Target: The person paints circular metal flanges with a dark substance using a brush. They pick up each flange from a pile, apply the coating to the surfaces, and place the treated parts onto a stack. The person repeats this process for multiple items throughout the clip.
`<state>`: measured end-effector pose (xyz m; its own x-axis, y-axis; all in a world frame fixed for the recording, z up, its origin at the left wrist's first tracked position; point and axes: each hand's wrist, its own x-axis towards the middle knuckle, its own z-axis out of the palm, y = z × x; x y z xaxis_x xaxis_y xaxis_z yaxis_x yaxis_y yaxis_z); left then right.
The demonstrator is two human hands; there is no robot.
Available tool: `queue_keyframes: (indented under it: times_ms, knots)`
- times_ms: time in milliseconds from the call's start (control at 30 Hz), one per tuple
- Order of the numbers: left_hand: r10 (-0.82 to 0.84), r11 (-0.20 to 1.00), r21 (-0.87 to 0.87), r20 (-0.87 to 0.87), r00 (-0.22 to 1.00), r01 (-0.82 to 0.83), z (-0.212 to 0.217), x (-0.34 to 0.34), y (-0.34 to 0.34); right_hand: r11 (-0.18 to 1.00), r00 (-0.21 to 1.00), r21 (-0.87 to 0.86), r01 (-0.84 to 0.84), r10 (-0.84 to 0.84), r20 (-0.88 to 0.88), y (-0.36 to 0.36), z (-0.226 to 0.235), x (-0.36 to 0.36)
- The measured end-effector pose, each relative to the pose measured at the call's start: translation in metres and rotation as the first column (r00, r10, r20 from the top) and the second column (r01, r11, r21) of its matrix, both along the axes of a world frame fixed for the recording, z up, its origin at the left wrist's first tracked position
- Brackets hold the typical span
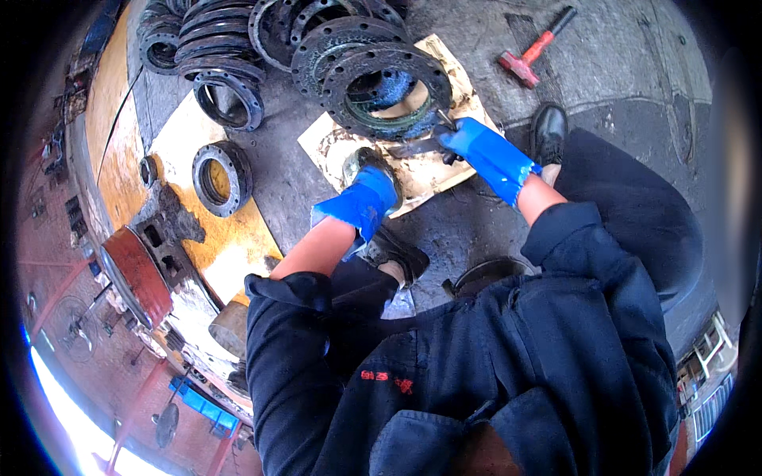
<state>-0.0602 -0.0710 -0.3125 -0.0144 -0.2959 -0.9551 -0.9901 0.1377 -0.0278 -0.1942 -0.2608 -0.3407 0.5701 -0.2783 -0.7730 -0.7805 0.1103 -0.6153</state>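
My left hand point(365, 198), in a blue glove, is closed on the edge of a small round metal ring point(352, 164) with a worn, greenish-grey surface. My right hand point(480, 151), also gloved in blue with dark fingertips, grips a flat-bladed scraper point(414, 148). Its grey blade points left toward the ring; the handle is mostly hidden in the fist. Beneath both hands lies a stained pale board point(429, 189). Just beyond them, a large dark flange point(337, 89) with bolt holes leans over the board's far part.
Stacked dark flanges point(218, 36) fill the far left. A smaller flange point(201, 193) lies on a yellowish board point(258, 238) at left. On the floor at far right is a red-headed hammer point(520, 70). My black shoe point(549, 131) stands right of the board; a dark round pan point(492, 271) sits nearer me.
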Motion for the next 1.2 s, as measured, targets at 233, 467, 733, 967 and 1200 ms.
queue_keyframes:
  times_ms: [233, 467, 733, 967, 1200]
  knots:
    - [-0.196, 0.761, -0.644, -0.118, 0.973, 0.076, 0.021, 0.021, 0.029, 0.972, 0.988, 0.184, 0.144, -0.151, 0.026, 0.005, -0.028, -0.014]
    - [0.736, -0.199, -0.350, -0.670, 0.097, -0.915, 0.081, 0.040, 0.022, 0.969, 0.982, 0.165, 0.184, -0.188, 0.014, 0.008, 0.008, -0.021]
    - [0.917, -0.145, -0.667, -0.368, 0.154, -0.731, 0.016, 0.011, 0.046, 0.846, 0.867, 0.450, 0.287, -0.429, 0.252, 0.014, 0.038, -0.045]
    - [0.688, -0.582, -0.221, -0.647, -0.329, -0.782, -0.040, 0.044, 0.153, 0.426, 0.701, 0.749, 0.508, -0.709, -0.072, 0.035, 0.053, -0.044]
    - [0.667, -0.497, -0.162, -0.699, -0.256, -0.853, -0.049, 0.039, 0.153, 0.873, 0.913, 0.392, 0.291, -0.376, 0.157, 0.029, 0.034, -0.038]
